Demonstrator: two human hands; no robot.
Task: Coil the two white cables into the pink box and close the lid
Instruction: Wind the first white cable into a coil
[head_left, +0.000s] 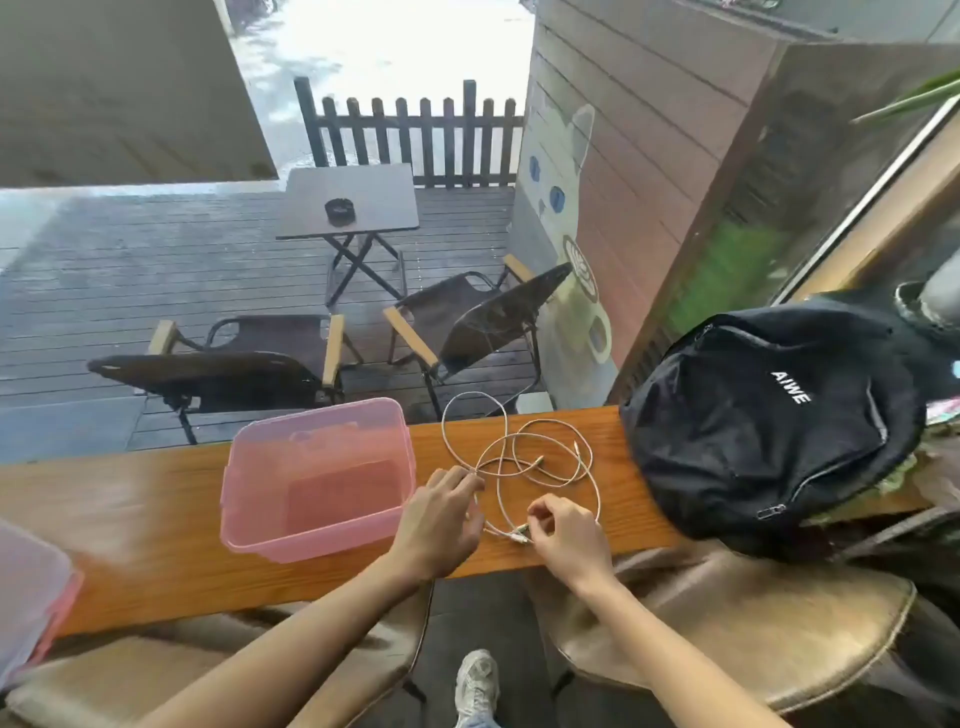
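the cables (519, 457) lie in loose tangled loops on the counter (156, 519), between the box (317, 478) and the backpack (769, 415), with the plug ends pinched in the curled right hand (569, 540) at the near edge, while the left hand (441, 514) rests with relaxed fingers on a strand beside the box, gripping nothing that can be made out. the two cables are best separated first, then one is wound in even loops from the held end, so that it is not knotted. the box stands open, and the lid (31, 597) lies well apart at the far left.
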